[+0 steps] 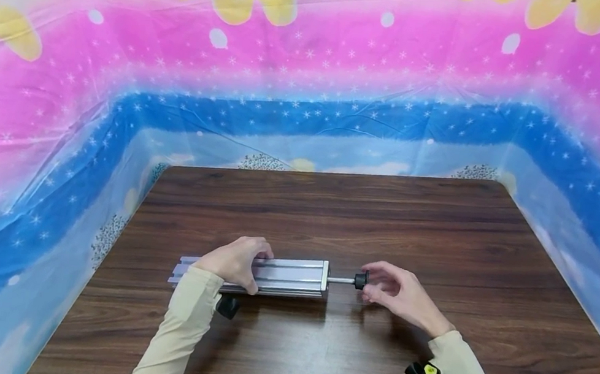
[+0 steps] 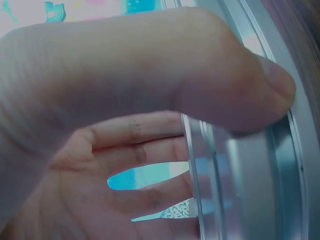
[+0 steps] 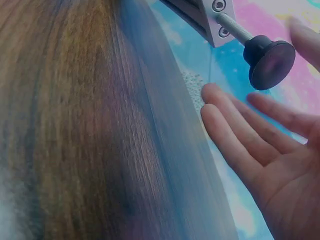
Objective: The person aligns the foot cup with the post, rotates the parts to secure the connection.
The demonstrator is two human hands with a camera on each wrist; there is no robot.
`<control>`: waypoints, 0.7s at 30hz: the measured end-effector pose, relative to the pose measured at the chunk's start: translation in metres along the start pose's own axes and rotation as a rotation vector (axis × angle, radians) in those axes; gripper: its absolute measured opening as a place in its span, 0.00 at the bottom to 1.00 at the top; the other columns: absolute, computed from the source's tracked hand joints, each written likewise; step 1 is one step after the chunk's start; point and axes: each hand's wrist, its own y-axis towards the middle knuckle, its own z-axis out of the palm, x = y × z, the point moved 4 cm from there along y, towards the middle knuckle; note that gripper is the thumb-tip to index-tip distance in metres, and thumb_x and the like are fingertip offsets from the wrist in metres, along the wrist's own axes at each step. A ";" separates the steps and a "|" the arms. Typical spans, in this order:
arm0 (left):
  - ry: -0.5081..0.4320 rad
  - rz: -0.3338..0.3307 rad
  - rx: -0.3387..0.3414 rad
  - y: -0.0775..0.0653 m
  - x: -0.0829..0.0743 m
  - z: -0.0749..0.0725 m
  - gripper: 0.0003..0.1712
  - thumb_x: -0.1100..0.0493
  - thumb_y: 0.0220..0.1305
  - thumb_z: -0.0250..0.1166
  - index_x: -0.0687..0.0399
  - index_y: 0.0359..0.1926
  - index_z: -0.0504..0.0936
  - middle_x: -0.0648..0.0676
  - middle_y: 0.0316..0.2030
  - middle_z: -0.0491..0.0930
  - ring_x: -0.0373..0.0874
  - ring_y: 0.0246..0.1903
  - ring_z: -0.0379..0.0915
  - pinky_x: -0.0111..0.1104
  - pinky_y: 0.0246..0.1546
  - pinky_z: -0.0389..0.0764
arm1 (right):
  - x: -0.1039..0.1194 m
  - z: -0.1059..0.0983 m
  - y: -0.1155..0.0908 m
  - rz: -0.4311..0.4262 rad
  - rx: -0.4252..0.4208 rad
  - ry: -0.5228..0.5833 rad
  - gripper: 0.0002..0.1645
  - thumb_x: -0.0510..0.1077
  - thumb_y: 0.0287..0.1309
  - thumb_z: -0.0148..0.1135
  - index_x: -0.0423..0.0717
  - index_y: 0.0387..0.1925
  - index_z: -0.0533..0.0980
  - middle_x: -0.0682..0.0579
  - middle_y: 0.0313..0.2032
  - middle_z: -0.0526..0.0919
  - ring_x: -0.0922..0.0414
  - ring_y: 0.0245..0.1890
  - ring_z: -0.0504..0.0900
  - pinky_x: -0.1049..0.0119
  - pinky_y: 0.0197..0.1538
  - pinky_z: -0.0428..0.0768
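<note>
Profile [image 1: 292, 274]: I count one
Black foot [image 3: 272, 65]: one, on one rod [image 3: 235, 27]
Profile finish: silvery, grooved
Left hand [image 1: 232, 263]: fingers gripping profile
Right hand [image 1: 403, 294]: fingers spread near foot

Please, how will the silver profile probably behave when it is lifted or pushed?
The silver profile is probably stiff, because its long ridged sides look straight. It is unlikely to roll, given its flat faces. The black knob on the thin threaded rod may knock things first, since it sticks out from one end.
</note>
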 end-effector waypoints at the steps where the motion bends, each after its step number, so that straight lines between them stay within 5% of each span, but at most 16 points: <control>1: -0.003 -0.003 0.001 0.000 0.000 0.000 0.34 0.67 0.37 0.81 0.59 0.51 0.81 0.54 0.47 0.80 0.46 0.45 0.74 0.41 0.48 0.79 | 0.000 0.000 -0.001 -0.017 -0.003 -0.003 0.26 0.42 0.66 0.66 0.39 0.63 0.73 0.40 0.51 0.84 0.52 0.39 0.89 0.62 0.44 0.86; 4: -0.004 -0.007 0.000 0.001 0.000 -0.001 0.34 0.67 0.37 0.81 0.59 0.51 0.81 0.55 0.47 0.81 0.46 0.44 0.75 0.41 0.48 0.79 | 0.003 -0.001 -0.003 -0.069 -0.016 -0.022 0.31 0.40 0.61 0.71 0.42 0.64 0.72 0.45 0.53 0.81 0.57 0.40 0.87 0.64 0.45 0.85; 11: -0.002 -0.003 0.000 0.002 0.001 0.002 0.34 0.68 0.36 0.81 0.59 0.50 0.81 0.54 0.47 0.80 0.46 0.44 0.74 0.41 0.48 0.79 | 0.006 -0.002 -0.004 -0.069 -0.054 -0.088 0.22 0.43 0.62 0.70 0.50 0.57 0.78 0.53 0.42 0.86 0.60 0.39 0.87 0.66 0.44 0.85; 21: 0.007 -0.011 0.004 0.001 0.000 0.000 0.34 0.68 0.37 0.81 0.59 0.51 0.80 0.54 0.48 0.80 0.46 0.46 0.75 0.43 0.50 0.79 | 0.005 -0.002 0.000 -0.006 -0.029 -0.012 0.16 0.42 0.67 0.64 0.36 0.51 0.78 0.40 0.37 0.89 0.47 0.32 0.90 0.62 0.40 0.86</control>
